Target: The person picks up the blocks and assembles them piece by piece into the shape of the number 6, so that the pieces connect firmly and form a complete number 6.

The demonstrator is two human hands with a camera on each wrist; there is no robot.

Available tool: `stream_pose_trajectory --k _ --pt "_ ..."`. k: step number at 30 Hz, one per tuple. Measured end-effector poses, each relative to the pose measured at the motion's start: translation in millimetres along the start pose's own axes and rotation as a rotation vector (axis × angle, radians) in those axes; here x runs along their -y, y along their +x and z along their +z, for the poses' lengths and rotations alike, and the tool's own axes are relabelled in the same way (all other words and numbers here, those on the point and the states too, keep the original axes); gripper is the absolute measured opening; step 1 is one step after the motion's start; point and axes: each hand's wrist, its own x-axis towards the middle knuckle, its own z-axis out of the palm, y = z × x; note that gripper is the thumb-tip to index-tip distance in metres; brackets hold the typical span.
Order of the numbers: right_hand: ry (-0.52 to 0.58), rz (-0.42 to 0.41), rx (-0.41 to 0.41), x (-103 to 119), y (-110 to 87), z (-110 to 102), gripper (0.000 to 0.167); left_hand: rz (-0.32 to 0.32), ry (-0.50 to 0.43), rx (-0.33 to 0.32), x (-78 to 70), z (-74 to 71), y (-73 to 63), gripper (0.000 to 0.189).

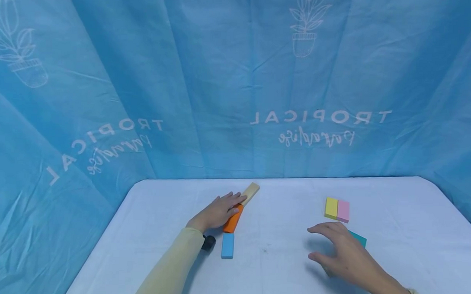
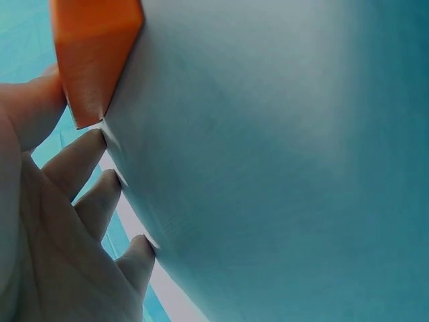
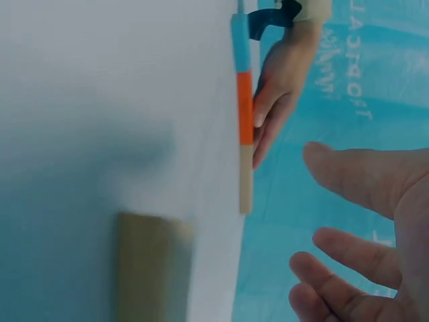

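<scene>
My left hand [image 1: 218, 212] lies along the left of a slanted row, its thumb at an orange block [image 1: 233, 221] and its fingertips over the near end of a natural wood block [image 1: 250, 193]. Its fingers are spread and nearly straight in the left wrist view. At the row's near end lies a light blue block [image 1: 227, 245]. On the right, my right hand [image 1: 342, 252] hangs above the cloth with thumb and fingers apart, holding nothing. It partly covers a teal block [image 1: 358, 238]. A blurred tan block [image 3: 142, 268] shows low in the right wrist view.
Beyond the right hand, a yellow block [image 1: 331, 208] and a pink block [image 1: 343, 211] lie side by side. White cloth [image 1: 278, 269] covers the table, and a blue printed curtain [image 1: 221, 99] hangs behind its far edge and along the left.
</scene>
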Motion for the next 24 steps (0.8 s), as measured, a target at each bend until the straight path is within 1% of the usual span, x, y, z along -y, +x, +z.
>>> stream_pose_trajectory --k 6,8,13,19,24 --pt "-0.057 -0.037 -0.059 -14 -16.7 -1 0.055 0.0 0.003 0.003 -0.4 -0.3 0.6 0.049" --pt "-0.072 -0.032 -0.068 -17 -21.2 -2 0.058 -0.004 0.002 0.004 -0.5 0.0 0.6 0.049" --pt "-0.094 0.038 -0.054 -22 -27.9 -1 0.061 -0.016 0.003 0.008 -0.2 0.8 0.6 0.05" --pt "-0.129 0.162 0.027 -24 -32.5 -1 0.074 -0.01 -0.004 0.001 -1.8 0.2 -0.2 0.049" --pt "-0.159 0.247 0.076 -27 -33.0 -1 0.073 -0.009 -0.009 0.002 -3.2 -1.4 -1.0 0.049"
